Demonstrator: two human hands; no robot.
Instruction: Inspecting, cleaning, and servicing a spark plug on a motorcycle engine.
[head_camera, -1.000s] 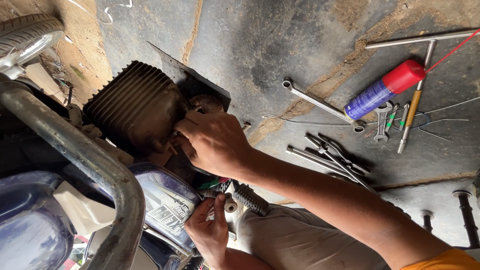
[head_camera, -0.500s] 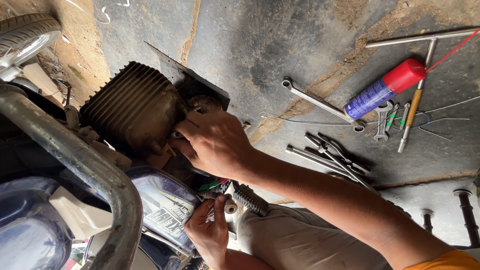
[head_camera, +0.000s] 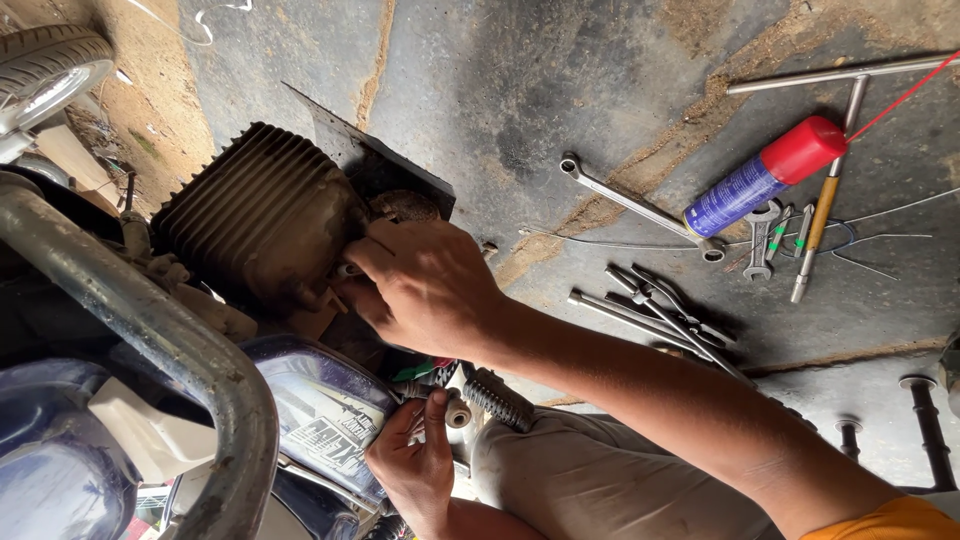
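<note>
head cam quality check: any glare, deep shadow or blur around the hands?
Head view: even daylight, sharp overall; soft sheen on the crash bar and fuel tank; deep shadow under the finned engine cylinder where the right hand works; left hand clear; image rotated sideways, tools and spray can crisp.

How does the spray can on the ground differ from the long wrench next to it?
The spray can is fat, blue with a red cap; the long wrench is thin bare metal. The can has a red straw at its cap; the wrench ends in rings. Both lie flat on the concrete, untouched.
</note>
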